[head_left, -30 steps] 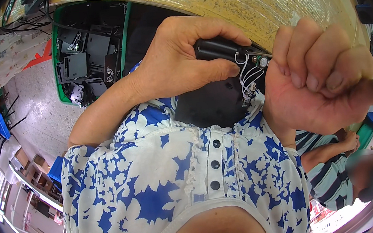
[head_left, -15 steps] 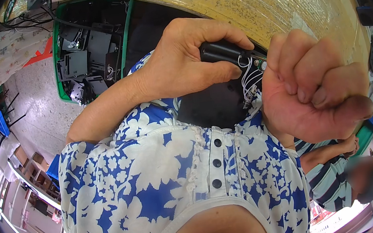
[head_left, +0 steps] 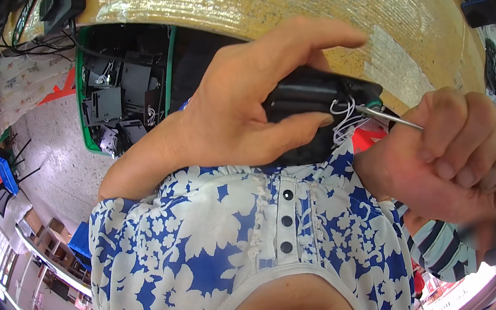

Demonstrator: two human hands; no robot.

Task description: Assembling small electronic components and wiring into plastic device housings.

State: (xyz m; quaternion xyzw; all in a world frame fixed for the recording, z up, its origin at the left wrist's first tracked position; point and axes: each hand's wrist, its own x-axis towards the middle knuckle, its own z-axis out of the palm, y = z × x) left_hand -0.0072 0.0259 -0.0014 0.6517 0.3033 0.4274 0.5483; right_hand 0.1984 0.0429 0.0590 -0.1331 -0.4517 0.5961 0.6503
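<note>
My left hand is curled around a black casing, its thumb on the near side and its fingers over the far side, forefinger lifted. Thin white wires loop out of the casing's right end, where a bit of green shows. My right hand is closed on a thin metal tool, its handle hidden inside the fist. The tool's tip points left, at the wires and the casing's end; whether it touches them I cannot tell.
A green-edged bin of black plates and parts stands at the left. Beyond my hands lies a worktable under wrinkled clear film. A person in a striped top sits at the lower right. Cables hang at the upper left.
My right hand has moved right and down, and the metal tool's shaft now shows. The casing is tilted, showing more of its right end. My left forefinger has lifted and stretched out.
</note>
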